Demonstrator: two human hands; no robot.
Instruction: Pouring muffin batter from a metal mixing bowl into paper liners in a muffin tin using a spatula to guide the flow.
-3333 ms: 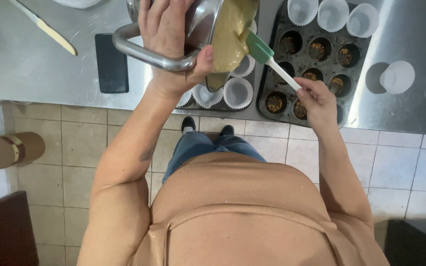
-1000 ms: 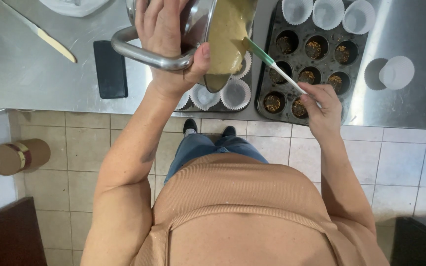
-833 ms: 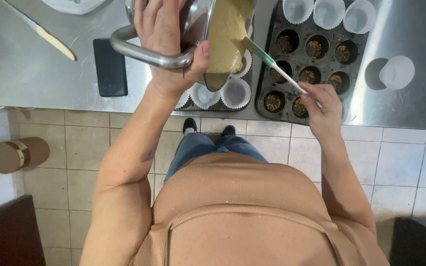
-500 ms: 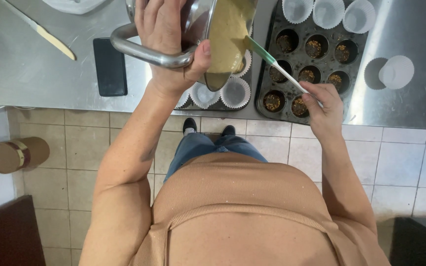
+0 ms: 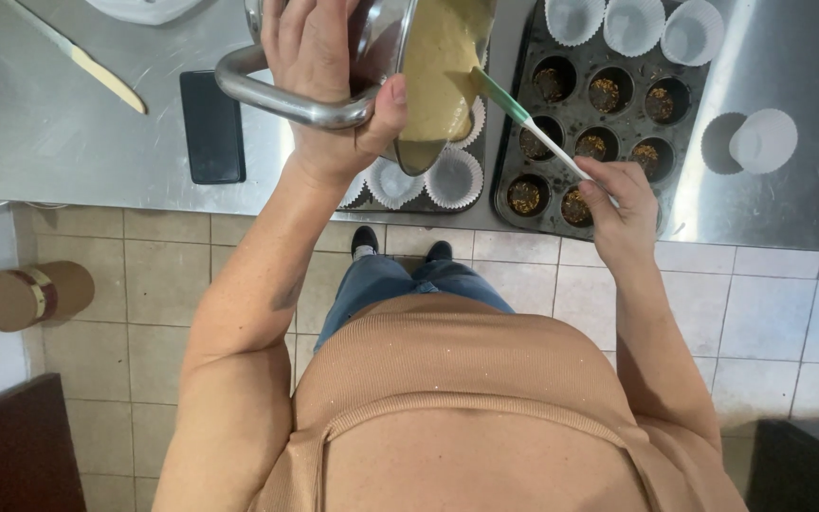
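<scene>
Bowl (image 5: 400, 57) still tilted in left hand (image 5: 319, 85) | right hand (image 5: 618, 194) grips spatula (image 5: 523, 118), unmoved

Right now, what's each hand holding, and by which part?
Left hand grips the metal bowl at its loop handle and rim, tilted. Right hand holds the green spatula by the white handle's end.

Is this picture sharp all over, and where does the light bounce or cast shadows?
Head view: mostly sharp, edges slightly bent by the wide lens; soft glare streaks the steel counter; the lone paper cup throws a dark shadow to its left; the tilted bowl under the left hand shades the liners.
</scene>
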